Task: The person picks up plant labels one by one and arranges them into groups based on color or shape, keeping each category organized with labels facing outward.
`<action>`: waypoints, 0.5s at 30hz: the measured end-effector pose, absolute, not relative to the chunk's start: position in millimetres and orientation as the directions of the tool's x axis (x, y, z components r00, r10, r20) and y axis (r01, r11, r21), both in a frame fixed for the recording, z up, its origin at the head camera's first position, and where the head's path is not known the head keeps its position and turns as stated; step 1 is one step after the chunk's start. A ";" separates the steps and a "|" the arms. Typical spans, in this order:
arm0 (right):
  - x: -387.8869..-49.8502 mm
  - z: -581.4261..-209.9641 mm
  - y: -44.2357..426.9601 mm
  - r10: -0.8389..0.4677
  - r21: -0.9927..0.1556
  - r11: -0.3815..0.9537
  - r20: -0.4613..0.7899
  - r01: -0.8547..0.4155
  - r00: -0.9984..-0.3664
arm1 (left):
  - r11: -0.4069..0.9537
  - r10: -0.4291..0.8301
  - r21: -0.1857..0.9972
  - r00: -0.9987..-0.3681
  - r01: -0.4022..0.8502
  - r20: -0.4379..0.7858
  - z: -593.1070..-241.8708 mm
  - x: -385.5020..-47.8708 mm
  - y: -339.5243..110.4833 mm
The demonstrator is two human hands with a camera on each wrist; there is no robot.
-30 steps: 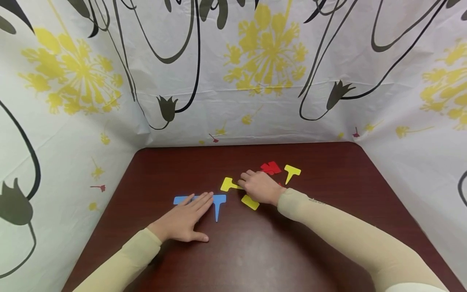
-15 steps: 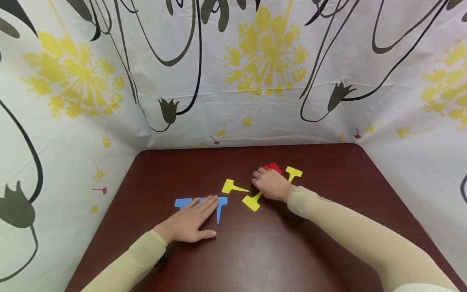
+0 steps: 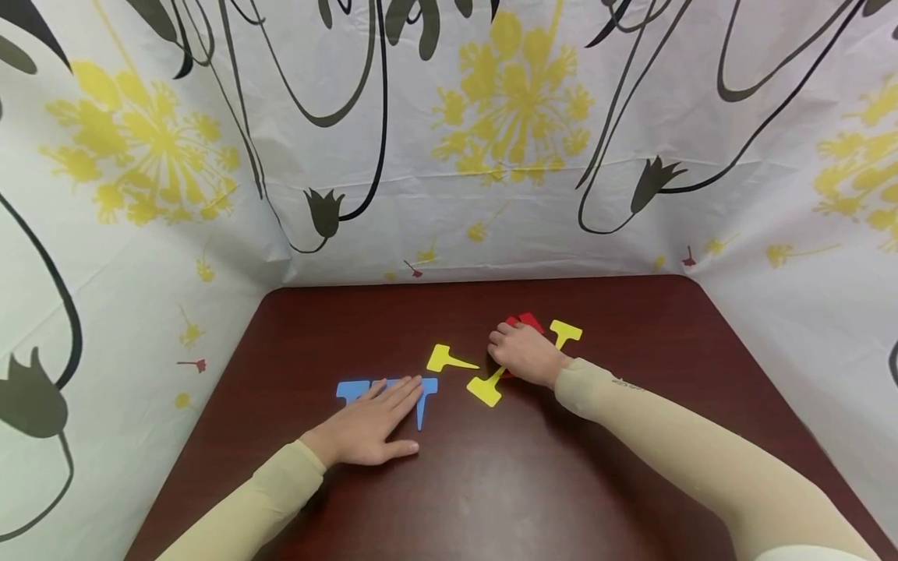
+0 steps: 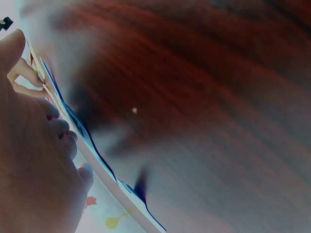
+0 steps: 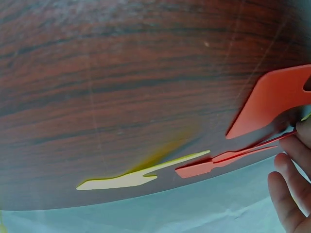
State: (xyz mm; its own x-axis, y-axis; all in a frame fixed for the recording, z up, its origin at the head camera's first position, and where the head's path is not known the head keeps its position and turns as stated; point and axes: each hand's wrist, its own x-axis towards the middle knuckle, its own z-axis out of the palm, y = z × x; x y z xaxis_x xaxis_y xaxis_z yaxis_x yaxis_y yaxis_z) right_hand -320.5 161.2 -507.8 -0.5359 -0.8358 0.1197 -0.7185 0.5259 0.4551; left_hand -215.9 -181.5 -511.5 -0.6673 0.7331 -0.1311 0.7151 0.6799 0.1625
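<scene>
Right hand (image 3: 528, 354) now among red tags (image 3: 531, 321)

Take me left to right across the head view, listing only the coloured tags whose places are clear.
Left-end blue tag → right-end blue tag → sideways yellow tag → nearest yellow tag → red tags showing beyond the right hand → far-right yellow tag.
</scene>
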 end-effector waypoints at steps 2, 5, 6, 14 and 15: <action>-320.7 -508.4 161.3 -0.835 0.458 0.524 0.112 -0.718 -0.538 | 0.681 0.732 0.161 -0.667 0.714 -0.136 -512.8 -216.5 -181.3; -321.1 -509.5 160.8 -0.839 0.460 0.519 0.115 -0.720 -0.531 | 0.684 0.729 0.154 -0.669 0.712 -0.143 -514.5 -216.3 -182.2; -321.2 -509.8 160.6 -0.841 0.463 0.517 0.118 -0.721 -0.527 | 0.685 0.729 0.153 -0.670 0.712 -0.144 -514.9 -216.0 -182.6; -322.7 -511.6 164.1 -0.865 0.464 0.489 0.150 -0.739 -0.479 | 0.690 0.724 0.144 -0.671 0.709 -0.161 -514.5 -215.8 -181.6; -322.8 -511.5 164.7 -0.869 0.464 0.485 0.155 -0.741 -0.470 | 0.692 0.722 0.144 -0.672 0.708 -0.164 -514.0 -215.7 -181.3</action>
State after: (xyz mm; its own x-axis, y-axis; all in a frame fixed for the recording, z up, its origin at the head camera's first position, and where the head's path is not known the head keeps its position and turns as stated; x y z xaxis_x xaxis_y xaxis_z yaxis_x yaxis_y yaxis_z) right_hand -322.8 164.7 -511.5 -0.4704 -0.8686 0.1555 -0.7413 0.4846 0.4644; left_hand -215.7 -181.3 -514.0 -0.6722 0.7219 -0.1642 0.7076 0.6917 0.1444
